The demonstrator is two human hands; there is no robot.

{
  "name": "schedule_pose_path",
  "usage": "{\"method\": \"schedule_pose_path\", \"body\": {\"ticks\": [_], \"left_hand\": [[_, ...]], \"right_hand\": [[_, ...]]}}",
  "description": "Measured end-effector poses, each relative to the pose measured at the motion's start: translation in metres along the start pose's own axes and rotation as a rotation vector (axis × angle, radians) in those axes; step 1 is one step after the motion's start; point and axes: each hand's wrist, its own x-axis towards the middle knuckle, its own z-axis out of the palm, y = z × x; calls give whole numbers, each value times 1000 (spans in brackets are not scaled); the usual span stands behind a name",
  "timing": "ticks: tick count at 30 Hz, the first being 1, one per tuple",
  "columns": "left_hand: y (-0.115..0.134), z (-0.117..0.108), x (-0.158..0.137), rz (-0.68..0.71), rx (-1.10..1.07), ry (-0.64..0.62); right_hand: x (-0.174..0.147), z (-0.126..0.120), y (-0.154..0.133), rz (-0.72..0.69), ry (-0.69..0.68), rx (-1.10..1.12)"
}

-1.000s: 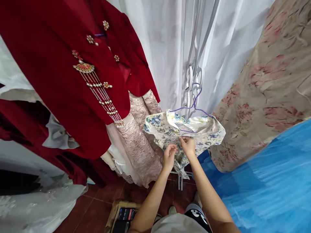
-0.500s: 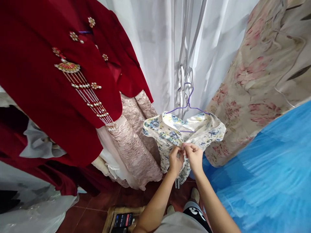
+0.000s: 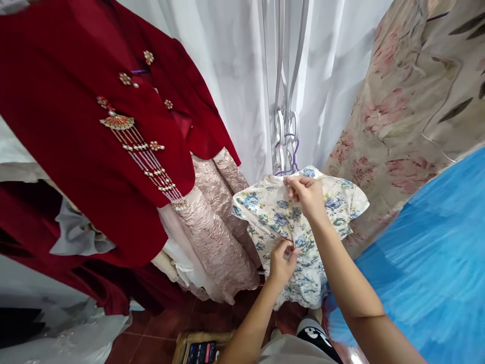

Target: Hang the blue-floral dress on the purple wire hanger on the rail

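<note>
A white dress with blue and yellow flowers [image 3: 282,220] hangs in front of me on a purple hanger [image 3: 294,161]. A seam runs down its middle, closed up to the neckline. My right hand [image 3: 308,194] is closed in a pinch at the top of this seam, by the collar, on what looks like the zipper; the pull itself is hidden by the fingers. Lower down, my left hand [image 3: 283,260] pinches the dress fabric at the seam, near the waist.
A red jacket with a beaded tassel [image 3: 151,172] hangs at left, over a pink brocade skirt [image 3: 212,227]. On the right are a beige floral garment [image 3: 401,121] and blue tulle [image 3: 424,263]. White curtains [image 3: 235,76] hang behind. A phone [image 3: 200,352] lies on a wooden stool [image 3: 181,349].
My right hand has moved up from beside the left to the collar. The dress's open V has closed along the seam. My left hand has gone slightly lower, still pinching the fabric.
</note>
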Motion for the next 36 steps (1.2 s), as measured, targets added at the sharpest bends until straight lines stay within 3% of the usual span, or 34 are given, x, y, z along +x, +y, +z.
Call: {"method": "schedule_pose_path", "body": {"ticks": [2,5,6,10,12,16,19,22,25,28,30,32,36], "left_hand": [[16,-20,23,103,-3,83],[52,-55,83,330,104,218],[63,-66,106,388,164,183],[91,-84,173,536,410,-171],[93,-83,187,558,497,-226],[97,-89,198,607,528,-103],[97,-120,210,575,527,63],[77,-171,220,464,544,155],[31,-213,212,302,487,147],[-23,-223,180,113,376,248],[-50,-209,150,-3,311,331],[-64,-183,118,-88,248,336],[-52,-124,67,-153,76,227]], "right_hand": [[-6,-4,4,37,5,-5],[-16,-9,7,54,10,-2],[-18,-11,7,47,7,-2],[-17,-11,7,0,-14,-38],[-13,-8,13,-5,-23,-62],[-16,0,39,16,12,-83],[-37,-1,62,75,-34,-120],[-65,-8,80,172,-97,-164],[-86,-11,94,226,-155,-177],[-93,-9,108,252,-194,-149],[-95,-8,120,257,-208,-150],[-96,-12,131,273,-232,-200],[-103,-26,141,323,-352,-314]]}}
